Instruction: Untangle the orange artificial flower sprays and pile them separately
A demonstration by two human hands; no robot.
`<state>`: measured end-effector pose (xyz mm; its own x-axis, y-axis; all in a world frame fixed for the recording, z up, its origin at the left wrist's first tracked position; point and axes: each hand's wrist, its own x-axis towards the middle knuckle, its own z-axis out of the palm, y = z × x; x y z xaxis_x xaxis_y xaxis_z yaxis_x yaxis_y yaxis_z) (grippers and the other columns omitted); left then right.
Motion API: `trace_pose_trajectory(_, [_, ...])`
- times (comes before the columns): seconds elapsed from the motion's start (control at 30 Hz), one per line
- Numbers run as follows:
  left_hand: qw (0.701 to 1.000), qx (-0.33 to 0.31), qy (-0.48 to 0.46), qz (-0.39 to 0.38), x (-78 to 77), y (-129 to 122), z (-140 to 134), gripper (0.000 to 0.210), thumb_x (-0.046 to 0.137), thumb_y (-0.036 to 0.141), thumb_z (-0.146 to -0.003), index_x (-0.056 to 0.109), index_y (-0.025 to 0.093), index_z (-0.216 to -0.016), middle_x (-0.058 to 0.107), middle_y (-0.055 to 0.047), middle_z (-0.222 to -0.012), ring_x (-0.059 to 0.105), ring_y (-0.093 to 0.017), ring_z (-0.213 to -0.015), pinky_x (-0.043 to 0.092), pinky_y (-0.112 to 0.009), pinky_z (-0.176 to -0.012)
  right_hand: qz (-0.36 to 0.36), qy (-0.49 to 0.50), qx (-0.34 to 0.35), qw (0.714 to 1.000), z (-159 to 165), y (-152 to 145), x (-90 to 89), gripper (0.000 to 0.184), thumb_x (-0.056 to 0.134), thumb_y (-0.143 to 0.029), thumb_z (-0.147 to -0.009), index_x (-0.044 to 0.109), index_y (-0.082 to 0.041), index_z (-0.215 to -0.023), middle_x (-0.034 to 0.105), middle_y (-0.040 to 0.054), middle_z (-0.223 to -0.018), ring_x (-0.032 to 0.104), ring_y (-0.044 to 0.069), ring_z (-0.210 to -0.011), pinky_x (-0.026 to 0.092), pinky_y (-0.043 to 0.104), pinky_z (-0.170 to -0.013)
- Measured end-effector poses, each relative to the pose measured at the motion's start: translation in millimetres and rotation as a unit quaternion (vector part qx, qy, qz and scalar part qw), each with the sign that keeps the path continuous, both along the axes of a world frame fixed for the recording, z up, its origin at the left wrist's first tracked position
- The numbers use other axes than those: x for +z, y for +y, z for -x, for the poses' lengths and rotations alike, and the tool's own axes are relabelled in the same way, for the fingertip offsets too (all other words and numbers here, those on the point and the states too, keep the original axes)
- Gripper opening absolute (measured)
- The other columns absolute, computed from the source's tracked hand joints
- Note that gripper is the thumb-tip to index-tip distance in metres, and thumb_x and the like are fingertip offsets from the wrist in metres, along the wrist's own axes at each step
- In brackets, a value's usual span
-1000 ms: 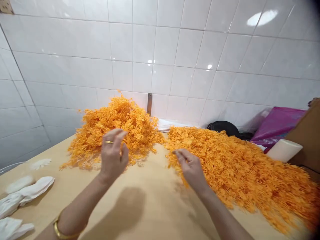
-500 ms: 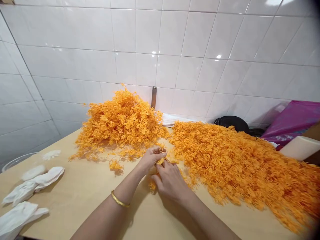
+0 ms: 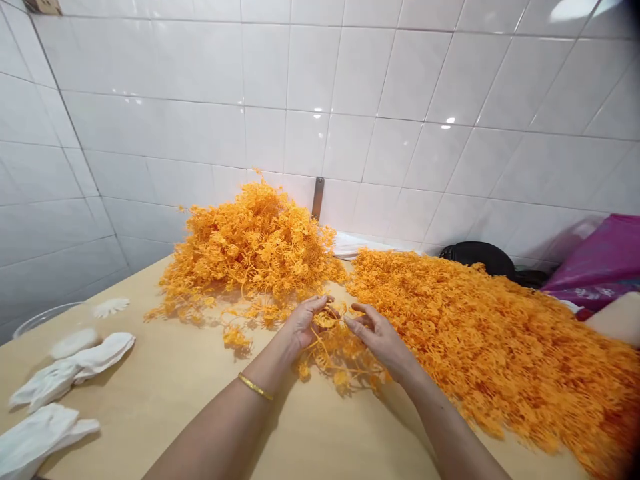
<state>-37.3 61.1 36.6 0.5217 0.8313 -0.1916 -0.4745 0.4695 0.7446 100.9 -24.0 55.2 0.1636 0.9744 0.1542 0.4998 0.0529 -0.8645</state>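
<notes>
My left hand (image 3: 300, 325) is closed around part of an orange plastic flower sprig (image 3: 330, 357). Thin stems and small blossoms of it hang between my hands, just over the table. On its other side, my right hand (image 3: 383, 339) has thumb and fingers curled together at the sprig's upper part; the exact contact at the fingertips is hard to make out. Behind my left hand rises a tangled heap of orange plastic flowers (image 3: 250, 250). A wide, flatter layer of orange flowers (image 3: 480, 340) spreads to the right of my right hand. One small loose orange piece (image 3: 236, 339) lies left of my left wrist.
White cloth bundles (image 3: 75, 367) and a white flower-shaped piece (image 3: 111, 307) lie on the table (image 3: 165, 407) at the left. A dark metal strip (image 3: 317, 199) stands against the tiled wall. Black objects (image 3: 477, 259) and a purple bag (image 3: 597, 257) sit at the back right.
My hands were close together over a small clump; now they are farther apart, with the right hand moved right and the sprig spread out between them. The view has shifted slightly left.
</notes>
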Motion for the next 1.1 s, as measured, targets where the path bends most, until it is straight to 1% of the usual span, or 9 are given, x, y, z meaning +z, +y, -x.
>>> trace_pose_trajectory(0.17, [0.999, -0.016, 0.04, -0.024, -15.0, -0.5, 1.6, 0.022, 0.061, 0.03, -0.067, 0.059, 0.015, -0.083, 0.058, -0.002, -0.066, 0.054, -0.011, -0.053, 0.041, -0.022, -0.045, -0.027, -0.087, 0.024, 0.996, 1.1, 2.8, -16.6, 0.028, 0.051, -0.032, -0.071, 0.059, -0.017, -0.094, 0.057, 0.0057, -0.095, 0.052, 0.012, -0.065, 0.041, 0.027, -0.06])
trace_pose_trajectory(0.23, [0.999, -0.022, 0.035, -0.029, -15.2, 0.8, 2.2, 0.029, 0.058, 0.04, -0.069, 0.057, 0.016, -0.084, 0.057, -0.002, -0.064, 0.054, -0.013, -0.054, 0.042, -0.024, -0.048, -0.024, -0.1, 0.033, 0.994, -1.9, 5.9, -22.2, 0.018, 0.048, -0.027, -0.072, 0.06, -0.017, -0.083, 0.059, 0.003, -0.082, 0.05, 0.012, -0.061, 0.039, 0.026, -0.057])
trace_pose_trajectory(0.33, [0.994, 0.038, 0.037, -0.091, -13.4, 1.7, 2.1, 0.033, 0.058, 0.044, -0.067, 0.056, 0.019, -0.087, 0.057, -0.002, -0.07, 0.055, -0.013, -0.061, 0.043, -0.023, -0.055, -0.038, -0.151, 0.027, 0.987, -5.9, 8.6, -30.1, 0.016, 0.044, -0.023, -0.075, 0.058, -0.018, -0.07, 0.056, 0.001, -0.066, 0.049, 0.013, -0.061, 0.037, 0.026, -0.058])
trace_pose_trajectory(0.53, [0.941, 0.137, 0.151, -0.27, -10.0, -1.8, 2.0, 0.023, 0.06, 0.035, -0.068, 0.06, 0.02, -0.087, 0.057, -0.004, -0.084, 0.051, -0.014, -0.082, 0.04, -0.019, -0.063, -0.081, -0.277, 0.061, 0.956, -8.4, 4.2, -35.1, 0.02, 0.041, -0.021, -0.079, 0.059, -0.02, -0.089, 0.057, 0.0054, -0.093, 0.046, 0.018, -0.086, 0.034, 0.031, -0.074])
trace_pose_trajectory(0.63, [0.915, 0.142, 0.177, -0.332, -8.5, -2.6, 1.3, 0.017, 0.057, 0.032, -0.071, 0.063, 0.019, -0.077, 0.056, -0.004, -0.081, 0.05, -0.015, -0.078, 0.039, -0.022, -0.067, -0.059, -0.307, 0.06, 0.948, -10.0, 1.2, -33.7, 0.021, 0.042, -0.024, -0.08, 0.057, -0.019, -0.094, 0.058, 0.0049, -0.081, 0.045, 0.019, -0.081, 0.032, 0.032, -0.071])
trace_pose_trajectory(0.77, [0.858, 0.178, 0.196, -0.441, 1.3, -7.2, 2.7, 0.009, 0.059, 0.025, -0.068, 0.066, 0.019, -0.071, 0.056, -0.007, -0.09, 0.048, -0.02, -0.092, 0.034, -0.028, -0.084, -0.089, -0.357, 0.005, 0.93, -10.2, -2.6, -27.3, 0.018, 0.044, -0.027, -0.08, 0.057, -0.019, -0.089, 0.056, 0.0047, -0.075, 0.044, 0.02, -0.079, 0.029, 0.033, -0.07])
trace_pose_trajectory(0.87, [0.793, 0.152, 0.229, -0.543, 14.5, -19.6, 2.9, 0.012, 0.059, 0.018, -0.066, 0.066, 0.02, -0.076, 0.057, -0.008, -0.097, 0.044, -0.023, -0.101, 0.028, -0.033, -0.092, -0.148, -0.404, -0.041, 0.902, -8.3, -5.2, -22.4, 0.013, 0.046, -0.025, -0.078, 0.055, -0.019, -0.084, 0.055, 0.0051, -0.079, 0.042, 0.02, -0.081, 0.028, 0.033, -0.072])
trace_pose_trajectory(1.03, [0.653, 0.045, 0.368, -0.661, 27.6, -44.0, -9.8, 0.02, 0.049, 0.011, -0.066, 0.06, 0.018, -0.081, 0.058, -0.007, -0.079, 0.048, -0.021, -0.084, 0.034, -0.035, -0.079, -0.213, -0.436, -0.13, 0.864, -8.1, -4.9, -23.5, 0.005, 0.048, -0.021, -0.074, 0.051, -0.018, -0.072, 0.05, 0.0046, -0.073, 0.041, 0.02, -0.076, 0.029, 0.033, -0.07])
trace_pose_trajectory(1.1, [0.634, 0.046, 0.423, -0.646, 25.9, -45.7, -18.7, 0.014, 0.048, 0.012, -0.066, 0.057, 0.017, -0.076, 0.056, -0.005, -0.073, 0.048, -0.019, -0.074, 0.035, -0.032, -0.07, -0.237, -0.426, -0.168, 0.857, -9.7, -2.9, -26.0, 0.012, 0.05, -0.021, -0.073, 0.054, -0.017, -0.084, 0.051, 0.0067, -0.081, 0.041, 0.022, -0.08, 0.031, 0.035, -0.071])
